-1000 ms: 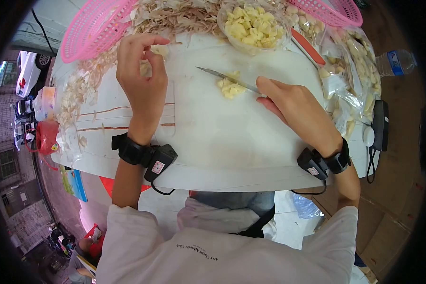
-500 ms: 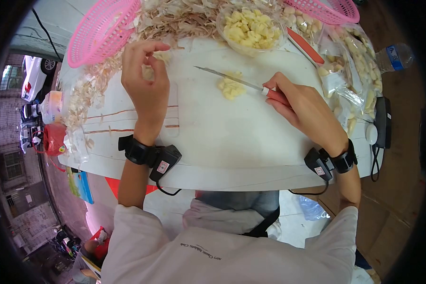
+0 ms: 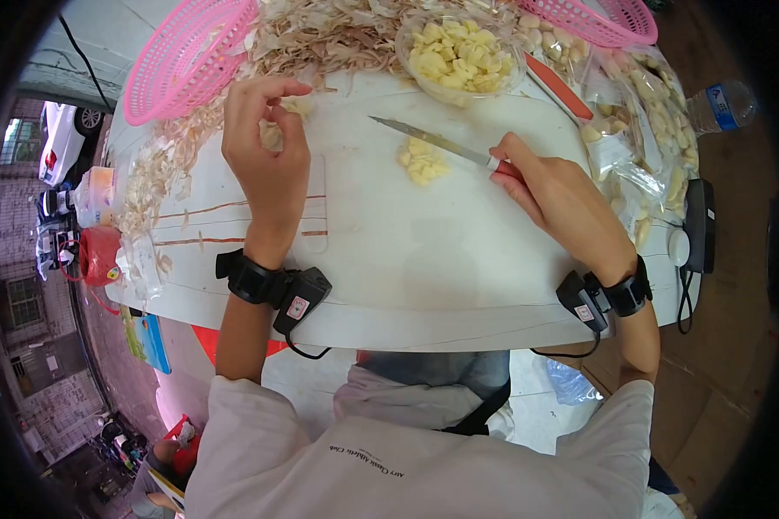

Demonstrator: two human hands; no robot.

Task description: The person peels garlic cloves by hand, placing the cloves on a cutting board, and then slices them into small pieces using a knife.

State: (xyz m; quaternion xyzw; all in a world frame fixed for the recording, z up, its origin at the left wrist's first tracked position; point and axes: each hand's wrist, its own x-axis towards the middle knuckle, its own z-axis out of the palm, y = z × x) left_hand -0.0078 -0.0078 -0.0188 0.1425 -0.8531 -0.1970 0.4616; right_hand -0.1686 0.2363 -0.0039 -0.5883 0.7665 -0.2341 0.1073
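My right hand (image 3: 567,203) is closed around the red handle of a knife (image 3: 437,143), its blade pointing left above a small heap of chopped garlic (image 3: 424,162). The heap lies on a white cutting board (image 3: 407,251). To the left, my left hand (image 3: 268,130) is raised near the board's left edge, fingers curled and thumb apart from them. Pale garlic pieces (image 3: 298,106) show in and beside the gap between its fingers and thumb; they look to be on the surface behind. A clear bowl (image 3: 404,67) of cut garlic stands behind the heap.
Garlic skins (image 3: 320,39) are piled along the back and left. A pink basket (image 3: 147,86) stands back left, another (image 3: 636,22) back right. A second red-handled knife (image 3: 558,84) lies beside bags of peeled garlic (image 3: 658,121). A bottle (image 3: 723,105) is at far right.
The knife and my right hand have shifted slightly to the right, and the blade has turned to show more of its flat side. My left hand has barely moved.
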